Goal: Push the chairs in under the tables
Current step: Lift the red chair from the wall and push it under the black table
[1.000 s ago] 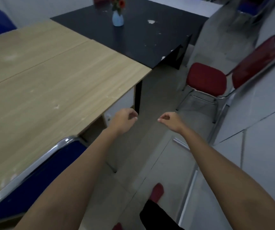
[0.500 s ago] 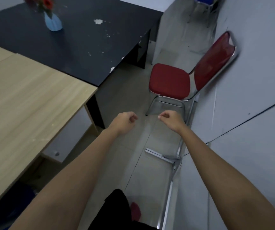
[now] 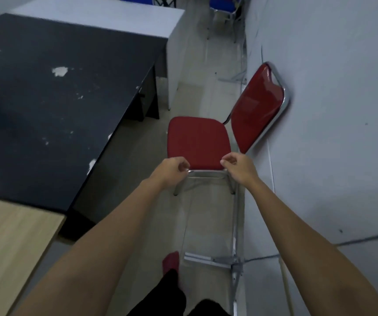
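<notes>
A red padded chair point(image 3: 198, 142) with a chrome frame stands pulled out from the black table point(image 3: 58, 110), its backrest point(image 3: 256, 108) leaning close to the grey wall on the right. Both my arms reach forward. My left hand point(image 3: 172, 171) hovers at the near left corner of the seat, fingers loosely curled with nothing in them. My right hand point(image 3: 240, 168) is at the near right corner, curled the same way. I cannot tell whether either hand touches the seat.
A light wooden table point(image 3: 8, 242) is at the lower left and a grey table point(image 3: 106, 17) lies beyond the black one. A metal frame point(image 3: 217, 262) lies on the floor along the wall point(image 3: 331, 110). A blue chair point(image 3: 223, 3) stands far back. My red shoe point(image 3: 171, 262) steps forward.
I have walked past the wooden table toward the red chair, which is now directly ahead and much closer. My hands keep the same curled pose and now line up with the seat's near edge.
</notes>
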